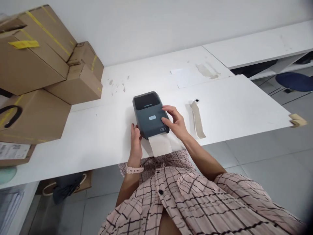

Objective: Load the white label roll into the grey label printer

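A dark grey label printer (146, 112) stands on the white table in front of me, with a black window and a light button on its top. White label paper (160, 145) sticks out of its front toward me, reaching the table's edge. My left hand (136, 142) holds the printer's lower left side, its fingers partly hidden by the body. On the opposite side, my right hand (176, 122) grips the right edge, thumb and fingers bent over the top. To the right lies a small paper roll (197, 101) with a curled strip (198, 120) unrolled from it.
Stacked cardboard boxes (83, 81) fill the table's left end. A white sheet (182, 78) lies near the back, by grey stains. At the right corner of the white table (244, 111) is a tan corner guard (297, 120). A dark blue stool (294, 81) stands beyond it.
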Motion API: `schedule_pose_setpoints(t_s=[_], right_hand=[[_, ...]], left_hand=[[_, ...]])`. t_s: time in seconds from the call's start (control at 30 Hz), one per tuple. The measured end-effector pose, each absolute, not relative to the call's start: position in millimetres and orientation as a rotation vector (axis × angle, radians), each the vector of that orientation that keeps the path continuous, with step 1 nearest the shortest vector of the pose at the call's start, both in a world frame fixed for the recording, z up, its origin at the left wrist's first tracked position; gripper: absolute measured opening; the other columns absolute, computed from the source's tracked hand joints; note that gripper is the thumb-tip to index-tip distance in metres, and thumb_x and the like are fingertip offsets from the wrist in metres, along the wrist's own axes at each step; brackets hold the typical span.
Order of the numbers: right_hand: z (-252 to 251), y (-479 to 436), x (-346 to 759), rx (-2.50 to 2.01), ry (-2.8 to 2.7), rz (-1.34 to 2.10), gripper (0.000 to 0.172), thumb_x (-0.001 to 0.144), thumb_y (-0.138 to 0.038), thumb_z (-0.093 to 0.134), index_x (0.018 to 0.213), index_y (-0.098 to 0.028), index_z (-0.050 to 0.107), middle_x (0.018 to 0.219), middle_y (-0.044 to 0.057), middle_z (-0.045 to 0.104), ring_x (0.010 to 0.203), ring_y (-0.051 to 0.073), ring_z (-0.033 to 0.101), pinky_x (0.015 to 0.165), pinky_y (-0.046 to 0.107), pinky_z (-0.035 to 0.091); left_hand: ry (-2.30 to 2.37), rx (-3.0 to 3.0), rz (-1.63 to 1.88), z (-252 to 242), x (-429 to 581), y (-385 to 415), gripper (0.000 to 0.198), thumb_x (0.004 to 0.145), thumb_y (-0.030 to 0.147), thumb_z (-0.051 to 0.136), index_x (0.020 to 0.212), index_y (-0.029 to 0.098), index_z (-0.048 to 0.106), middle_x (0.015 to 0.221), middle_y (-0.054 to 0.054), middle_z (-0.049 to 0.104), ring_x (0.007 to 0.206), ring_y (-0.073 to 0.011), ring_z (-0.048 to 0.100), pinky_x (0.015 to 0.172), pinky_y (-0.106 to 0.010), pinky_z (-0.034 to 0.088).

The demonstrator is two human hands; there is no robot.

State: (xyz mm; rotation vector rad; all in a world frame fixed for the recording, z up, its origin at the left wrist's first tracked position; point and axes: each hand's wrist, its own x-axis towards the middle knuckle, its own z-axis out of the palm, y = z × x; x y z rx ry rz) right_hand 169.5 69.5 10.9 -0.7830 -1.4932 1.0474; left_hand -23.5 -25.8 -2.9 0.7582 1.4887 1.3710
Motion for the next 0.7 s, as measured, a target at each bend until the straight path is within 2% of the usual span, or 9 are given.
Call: schedule_pose_setpoints(t_s=[0.07, 0.1, 0.17, 0.23, 0.33, 0.4, 0.57, 0.7], right_hand=[[-3, 69, 171, -0.901, -1.394, 1.243, 0.068, 0.081, -0.054, 0.082, 0.142, -0.040, 0.056, 0.161, 0.002, 0.047, 0.155, 0.030, 0.037, 0.127, 0.055, 0.030], [-7, 71, 171, -0.941, -1.351, 1.365, 0.083, 0.078, -0.057, 0.083, 0.151, -0.040, 0.047, 0.167, 0.002, 0.039, 0.159, 0.031, 0.030, 0.129, 0.057, 0.027], [-11, 76, 171, -0.957, -1.275, 1.606, 0.105, 0.072, -0.062, 0.085, 0.160, -0.036, 0.035, 0.171, 0.004, 0.033, 0.159, 0.034, 0.029, 0.128, 0.058, 0.030], [-11, 78, 172, -0.938, -1.212, 1.761, 0.116, 0.068, -0.064, 0.086, 0.164, -0.031, 0.029, 0.171, 0.007, 0.034, 0.156, 0.036, 0.035, 0.126, 0.058, 0.035], [-14, 76, 172, -0.935, -1.205, 1.766, 0.116, 0.069, -0.061, 0.087, 0.164, -0.030, 0.028, 0.171, 0.007, 0.033, 0.155, 0.036, 0.037, 0.127, 0.057, 0.035], [-19, 72, 172, -0.932, -1.219, 1.718, 0.109, 0.073, -0.061, 0.085, 0.163, -0.032, 0.031, 0.171, 0.007, 0.034, 0.156, 0.035, 0.036, 0.127, 0.057, 0.034], [-32, 67, 169, -0.912, -1.247, 1.547, 0.093, 0.079, -0.063, 0.080, 0.158, -0.036, 0.038, 0.166, 0.008, 0.043, 0.153, 0.034, 0.041, 0.124, 0.059, 0.036], [-35, 69, 166, -0.922, -1.276, 1.501, 0.098, 0.076, -0.067, 0.079, 0.158, -0.032, 0.038, 0.164, 0.012, 0.046, 0.150, 0.036, 0.045, 0.122, 0.060, 0.038]], left_hand=[[1.524, 0.748, 1.419, 1, -24, -22, 0.100, 0.089, 0.081, 0.048, 0.168, 0.032, 0.011, 0.178, -0.007, 0.012, 0.164, -0.0297, 0.017, 0.128, -0.049, 0.032], [1.546, 0.751, 1.430, 2, -24, -20, 0.104, 0.088, 0.079, 0.053, 0.169, 0.031, 0.009, 0.179, -0.007, 0.007, 0.164, -0.0296, 0.013, 0.129, -0.048, 0.030], [1.565, 0.762, 1.407, 5, -21, -17, 0.108, 0.085, 0.075, 0.064, 0.168, 0.030, 0.011, 0.179, -0.008, 0.007, 0.164, -0.0318, 0.011, 0.129, -0.047, 0.032], [1.497, 0.804, 1.358, 7, -17, -15, 0.100, 0.086, 0.069, 0.067, 0.167, 0.031, 0.021, 0.176, -0.009, 0.020, 0.162, -0.0351, 0.023, 0.125, -0.048, 0.039], [1.372, 0.899, 1.359, 7, -13, -15, 0.080, 0.091, 0.061, 0.067, 0.160, 0.030, 0.040, 0.165, -0.011, 0.046, 0.150, -0.0350, 0.047, 0.119, -0.048, 0.047], [1.373, 0.932, 1.378, 6, -14, -15, 0.074, 0.090, 0.057, 0.069, 0.155, 0.027, 0.047, 0.158, -0.012, 0.053, 0.144, -0.0338, 0.053, 0.117, -0.047, 0.049], [1.443, 0.973, 1.424, 0, -18, -10, 0.074, 0.087, 0.057, 0.072, 0.149, 0.023, 0.054, 0.151, -0.015, 0.060, 0.136, -0.0348, 0.059, 0.111, -0.048, 0.052], [1.458, 0.992, 1.404, -5, -18, -15, 0.074, 0.088, 0.062, 0.069, 0.150, 0.025, 0.052, 0.151, -0.014, 0.059, 0.138, -0.0329, 0.057, 0.111, -0.044, 0.051]])
